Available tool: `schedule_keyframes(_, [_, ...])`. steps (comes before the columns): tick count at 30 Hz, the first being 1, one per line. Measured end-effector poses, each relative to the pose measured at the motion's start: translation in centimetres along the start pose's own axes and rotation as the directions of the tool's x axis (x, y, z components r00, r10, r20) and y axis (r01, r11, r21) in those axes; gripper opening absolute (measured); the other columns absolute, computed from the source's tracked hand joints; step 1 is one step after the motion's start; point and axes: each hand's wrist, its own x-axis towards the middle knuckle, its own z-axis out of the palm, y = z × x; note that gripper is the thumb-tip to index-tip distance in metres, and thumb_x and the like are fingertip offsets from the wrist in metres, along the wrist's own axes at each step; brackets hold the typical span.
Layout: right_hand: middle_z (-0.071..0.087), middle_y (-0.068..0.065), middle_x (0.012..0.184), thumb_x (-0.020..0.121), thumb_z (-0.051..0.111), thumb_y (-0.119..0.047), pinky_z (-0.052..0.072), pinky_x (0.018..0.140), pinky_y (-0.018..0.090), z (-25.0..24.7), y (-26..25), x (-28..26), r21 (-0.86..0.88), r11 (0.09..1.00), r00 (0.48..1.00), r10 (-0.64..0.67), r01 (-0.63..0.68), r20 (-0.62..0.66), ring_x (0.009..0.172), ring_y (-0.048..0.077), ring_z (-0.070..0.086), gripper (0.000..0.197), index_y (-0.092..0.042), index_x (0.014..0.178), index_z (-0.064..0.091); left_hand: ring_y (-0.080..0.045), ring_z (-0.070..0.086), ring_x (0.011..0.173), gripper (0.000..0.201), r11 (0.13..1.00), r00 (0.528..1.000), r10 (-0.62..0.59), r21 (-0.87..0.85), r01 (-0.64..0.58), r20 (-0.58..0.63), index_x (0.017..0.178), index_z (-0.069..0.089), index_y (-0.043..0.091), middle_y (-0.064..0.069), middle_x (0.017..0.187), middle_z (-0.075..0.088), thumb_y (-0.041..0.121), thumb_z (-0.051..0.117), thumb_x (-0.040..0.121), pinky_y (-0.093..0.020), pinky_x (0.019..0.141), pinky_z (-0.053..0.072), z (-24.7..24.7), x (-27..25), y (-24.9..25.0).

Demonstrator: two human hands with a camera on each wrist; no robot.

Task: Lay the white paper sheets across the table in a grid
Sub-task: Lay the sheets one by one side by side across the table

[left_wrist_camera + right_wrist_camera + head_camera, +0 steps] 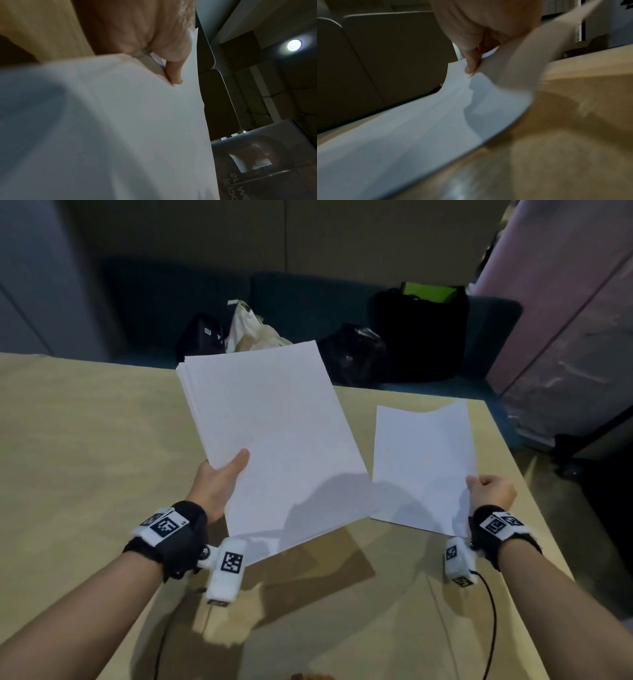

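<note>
Presently, left hand [219, 477] clamps paper stack [270, 440] above table [85, 440], thumb on top, fingers beneath. Right hand [491, 491] pinches near corner of single sheet [423, 467], sagging over table's right side. Advised: lower far edge first, square to table edge, release pinch once flat; leave room for neighbours.

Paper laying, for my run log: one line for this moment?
left hand: holds paper stack | right hand: pinches single sheet | table: none laid flat
</note>
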Motion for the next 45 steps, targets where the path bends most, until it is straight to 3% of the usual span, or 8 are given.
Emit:
schedule_keyframes(5, [0.044, 0.027, 0.133, 0.085, 0.058, -0.005, 0.032, 0.104, 0.05, 0.2, -0.6, -0.5, -0.249, 0.962, 0.991, -0.128, 0.116, -0.033, 0.125, 0.042, 0.04, 0.049, -0.003, 0.132, 0.045, -0.025, 0.064, 0.101, 0.009, 1.0, 1.0, -0.029, 0.007, 0.029, 0.012, 0.099, 0.061, 0.015, -0.003, 0.105, 0.067, 0.017, 0.059, 0.09, -0.038, 0.095, 0.046, 0.1, 0.4, -0.5])
schedule_keyframes(7, [0.039, 0.022, 0.136, 0.087, 0.055, -0.008, 0.028, 0.105, 0.047, 0.3, -1.6, -2.0, -0.385, 0.891, 0.97, -0.206, 0.241, 0.132, 0.129, 0.038, 0.033, 0.046, -0.01, 0.132, 0.047, -0.024, 0.063, 0.099, 0.013, 0.999, 0.999, -0.032, 0.001, 0.032, 0.022, 0.103, 0.06, 0.012, -0.002, 0.104, 0.067, 0.015, 0.058, 0.09, -0.037, 0.095, 0.045, 0.6, 0.3, -0.8])
schedule_keyframes(10, [0.038, 0.014, 0.138, 0.092, 0.051, -0.03, 0.029, 0.105, 0.047, 0.9, -2.7, -5.2, -0.563, 0.725, 0.868, -0.099, 0.398, 0.487, 0.129, 0.036, 0.034, 0.042, -0.023, 0.133, 0.047, -0.02, 0.063, 0.096, 0.022, 0.999, 0.998, -0.041, -0.004, 0.041, 0.039, 0.113, 0.057, 0.009, -0.001, 0.103, 0.066, 0.013, 0.057, 0.091, -0.036, 0.092, 0.045, 1.2, 0.1, -1.3])
schedule_keyframes(13, [0.034, 0.011, 0.141, 0.091, 0.048, -0.04, 0.031, 0.104, 0.052, 2.0, -2.4, -7.4, -0.576, 0.666, 0.794, -0.041, 0.475, 0.607, 0.129, 0.038, 0.033, 0.046, -0.031, 0.135, 0.039, -0.015, 0.063, 0.092, 0.026, 0.999, 0.998, -0.052, -0.004, 0.052, 0.043, 0.116, 0.056, 0.008, 0.0, 0.1, 0.066, 0.013, 0.057, 0.091, -0.034, 0.089, 0.044, 1.6, 0.0, -1.6])
schedule_keyframes(18, [0.024, 0.007, 0.15, 0.089, 0.05, -0.044, 0.028, 0.106, 0.061, 2.8, -1.1, -4.8, -0.54, 0.727, 0.807, -0.032, 0.424, 0.589, 0.136, 0.039, 0.025, 0.056, -0.036, 0.141, 0.03, -0.012, 0.063, 0.091, 0.023, 0.998, 0.996, -0.06, 0.008, 0.06, 0.067, 0.115, 0.055, 0.01, 0.002, 0.1, 0.065, 0.012, 0.055, 0.091, -0.029, 0.083, 0.047, 1.9, -0.2, -1.7])
schedule_keyframes(26, [0.022, 0.011, 0.156, 0.086, 0.057, -0.045, 0.027, 0.108, 0.061, 2.0, 0.6, 2.4, -0.548, 0.714, 0.815, -0.055, 0.436, 0.576, 0.14, 0.039, 0.025, 0.067, -0.032, 0.145, 0.028, -0.021, 0.062, 0.101, 0.028, 0.997, 0.995, -0.07, 0.035, 0.067, 0.076, 0.119, 0.056, 0.009, -0.003, 0.108, 0.065, 0.011, 0.056, 0.091, -0.035, 0.096, 0.042, 2.0, -0.6, -2.1])
schedule_keyframes(34, [0.015, 0.011, 0.159, 0.088, 0.058, -0.039, 0.02, 0.117, 0.05, 1.5, 0.3, 3.5, -0.526, 0.731, 0.818, -0.076, 0.435, 0.571, 0.143, 0.039, 0.018, 0.066, -0.029, 0.146, 0.029, -0.01, 0.061, 0.092, 0.026, 0.997, 0.994, -0.047, 0.069, 0.04, 0.101, 0.117, 0.054, 0.012, 0.005, 0.1, 0.064, 0.011, 0.055, 0.092, -0.032, 0.091, 0.042, 2.6, -1.3, -2.3])
schedule_keyframes(45, [0.015, 0.009, 0.159, 0.087, 0.061, -0.037, 0.02, 0.115, 0.057, 1.4, 0.7, 3.0, -0.507, 0.759, 0.828, -0.073, 0.407, 0.556, 0.144, 0.037, 0.015, 0.066, -0.03, 0.145, 0.031, -0.025, 0.061, 0.104, 0.029, 0.994, 0.995, -0.06, 0.092, 0.053, 0.077, 0.119, 0.056, 0.01, 0.0, 0.105, 0.066, 0.013, 0.057, 0.091, -0.035, 0.096, 0.042, 2.1, -1.1, -2.6])
